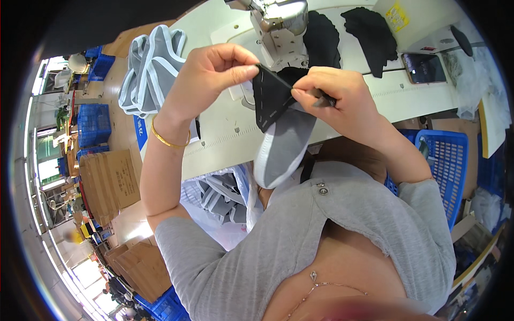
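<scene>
A black fabric piece point(272, 99) with light dashed marks along its edges is stretched between my two hands above the table's front edge. My left hand point(222, 72) pinches its upper left corner between thumb and fingers. At the right end of its top edge, my right hand point(342, 101) pinches the cloth. A small dark thing point(327, 99) pokes out among the right fingers; its kind is unclear. Below the black cloth hangs a grey fabric piece point(286, 147) with a pale edge, partly hidden by it. Just beyond my hands stands a sewing machine point(278, 35).
Grey pieces with pale binding point(152, 72) are heaped at the table's left. Black cloth pieces point(369, 37) and a phone point(424, 68) lie on the right. Under the table edge, a bag-lined basket point(227, 198) holds more grey pieces. A blue crate point(444, 166) stands right.
</scene>
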Motion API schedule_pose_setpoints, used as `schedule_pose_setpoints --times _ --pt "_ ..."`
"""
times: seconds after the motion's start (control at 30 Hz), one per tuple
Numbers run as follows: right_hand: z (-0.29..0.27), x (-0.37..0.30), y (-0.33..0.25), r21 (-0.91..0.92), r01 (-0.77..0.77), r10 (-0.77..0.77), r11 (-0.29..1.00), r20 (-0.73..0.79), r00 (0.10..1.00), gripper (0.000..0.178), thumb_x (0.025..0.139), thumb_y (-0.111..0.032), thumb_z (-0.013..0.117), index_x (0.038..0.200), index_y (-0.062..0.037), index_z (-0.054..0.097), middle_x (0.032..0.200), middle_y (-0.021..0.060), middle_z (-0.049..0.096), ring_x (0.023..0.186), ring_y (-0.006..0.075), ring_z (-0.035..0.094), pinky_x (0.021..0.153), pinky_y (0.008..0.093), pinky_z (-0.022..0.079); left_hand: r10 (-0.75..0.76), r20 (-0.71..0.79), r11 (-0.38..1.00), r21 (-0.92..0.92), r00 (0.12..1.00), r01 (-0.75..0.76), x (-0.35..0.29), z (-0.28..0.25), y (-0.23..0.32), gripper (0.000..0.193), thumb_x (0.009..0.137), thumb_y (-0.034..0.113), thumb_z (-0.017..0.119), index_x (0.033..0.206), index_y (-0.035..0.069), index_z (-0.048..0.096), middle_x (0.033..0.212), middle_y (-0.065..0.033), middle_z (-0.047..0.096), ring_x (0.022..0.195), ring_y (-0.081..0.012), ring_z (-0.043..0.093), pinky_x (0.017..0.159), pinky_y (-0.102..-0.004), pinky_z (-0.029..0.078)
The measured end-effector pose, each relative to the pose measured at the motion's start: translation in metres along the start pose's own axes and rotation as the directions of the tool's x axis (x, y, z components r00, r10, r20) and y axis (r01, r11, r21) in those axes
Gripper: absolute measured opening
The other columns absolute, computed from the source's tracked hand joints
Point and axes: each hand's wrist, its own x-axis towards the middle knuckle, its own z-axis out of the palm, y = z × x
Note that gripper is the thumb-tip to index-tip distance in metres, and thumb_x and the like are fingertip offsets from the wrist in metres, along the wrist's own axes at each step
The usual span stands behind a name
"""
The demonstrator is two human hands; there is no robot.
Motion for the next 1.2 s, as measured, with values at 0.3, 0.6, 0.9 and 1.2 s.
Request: schedule_pose_setpoints --times 0.3,0.6,0.9,1.2 --pt "0.002 0.042 0.003 0.253 -0.238 0.295 0.938 -0.219 0.930 0.024 0.086 -0.018 0.068 0.076 0.0029 0.063 0.059 0.0067 0.055 0.056 0.0080 0.046 0.054 0.0261 0.041 0.055 -0.233 0.970 -0.217 0.971 -0.107 0.047 -0.025 0.018 0.015 0.087 0.003 0.071 0.098 0.000 0.063 0.093 -0.0081 0.070 0.082 -0.0120 0.065 0.077 -0.0226 0.049" --pt "-0.002 0.046 0.008 0.400 -0.264 0.370 0.878 -0.217 0.903 0.023 0.088 -0.018 0.069 0.078 0.0022 0.064 0.061 -0.0006 0.057 0.061 0.0028 0.046 0.055 0.0234 0.040 -0.179 -0.178 0.968 -0.210 0.968 0.140 0.065 -0.034 0.022 0.015 0.084 -0.001 0.068 0.098 -0.005 0.064 0.097 -0.0083 0.069 0.088 -0.0127 0.064 0.081 -0.0263 0.048" --pt "0.009 0.046 0.003 0.358 -0.296 0.390 0.886 -0.227 0.893 0.025 0.088 -0.019 0.068 0.077 0.0024 0.062 0.059 0.0056 0.054 0.057 0.0081 0.050 0.055 0.0264 0.041 0.086 -0.173 0.988 0.144 0.981 -0.061 0.066 -0.049 0.005 0.018 0.087 0.007 0.067 0.103 0.000 0.067 0.100 -0.0066 0.070 0.093 -0.0129 0.063 0.085 -0.0261 0.047" --pt "0.012 0.045 0.003 0.219 -0.200 0.261 0.955 -0.299 0.918 0.023 0.087 -0.017 0.069 0.078 0.0032 0.062 0.068 0.0126 0.061 0.057 0.0225 0.055 0.057 0.0325 0.045 0.121 -0.311 0.945 0.327 0.943 -0.013 0.031 -0.018 0.018 0.025 0.096 0.026 0.060 0.100 0.003 0.068 0.081 -0.0008 0.064 0.074 -0.0078 0.055 0.070 -0.0241 0.043"
